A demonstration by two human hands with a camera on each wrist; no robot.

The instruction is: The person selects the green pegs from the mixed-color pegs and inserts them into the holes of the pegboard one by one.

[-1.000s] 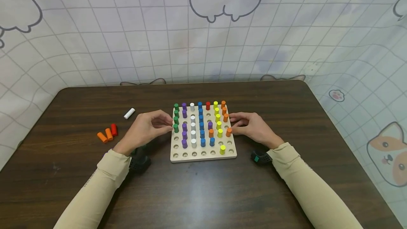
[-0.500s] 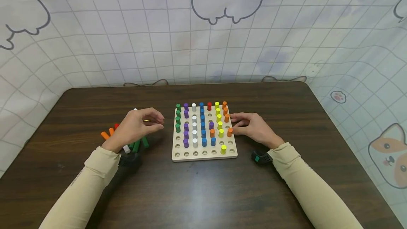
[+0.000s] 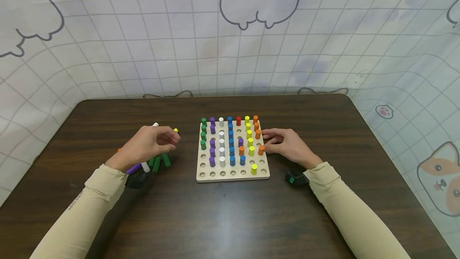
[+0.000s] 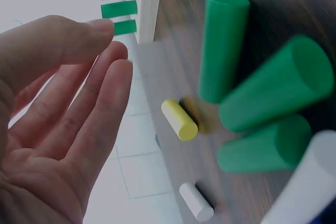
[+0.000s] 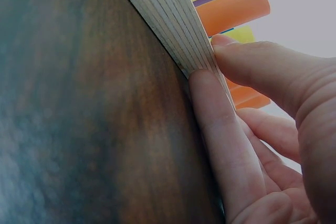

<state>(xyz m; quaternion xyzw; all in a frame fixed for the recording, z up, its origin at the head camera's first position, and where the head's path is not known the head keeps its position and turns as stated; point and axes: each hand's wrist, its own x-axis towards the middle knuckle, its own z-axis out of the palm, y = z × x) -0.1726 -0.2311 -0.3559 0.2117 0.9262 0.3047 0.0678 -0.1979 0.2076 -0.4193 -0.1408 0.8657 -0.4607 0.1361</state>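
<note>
A square wooden pegboard [image 3: 235, 176] lies on the table, with pegs in columns of green, purple, white, blue, yellow and orange. My right hand [image 3: 287, 144] grips its right edge. In the right wrist view the thumb [image 5: 252, 61] is at the top edge by an orange peg [image 5: 236, 11], and a finger [image 5: 210, 103] is against the layered side. My left hand [image 3: 147, 146] hovers left of the board over loose pegs, nothing between its fingers. Below it in the left wrist view lie green pegs [image 4: 224, 48], a yellow peg [image 4: 179, 120] and a white peg [image 4: 196, 202].
A purple peg [image 3: 133, 168] and another white peg [image 3: 145, 166] show beside the left wrist; orange ones are mostly hidden behind that arm. The dark wooden table [image 3: 230, 215] meets a patterned cloth backdrop [image 3: 201, 35] at its far edge.
My left hand has drawn away from the board's left edge, moving left over the loose pegs. The right hand stays at the right edge. The head view has shifted slightly.
</note>
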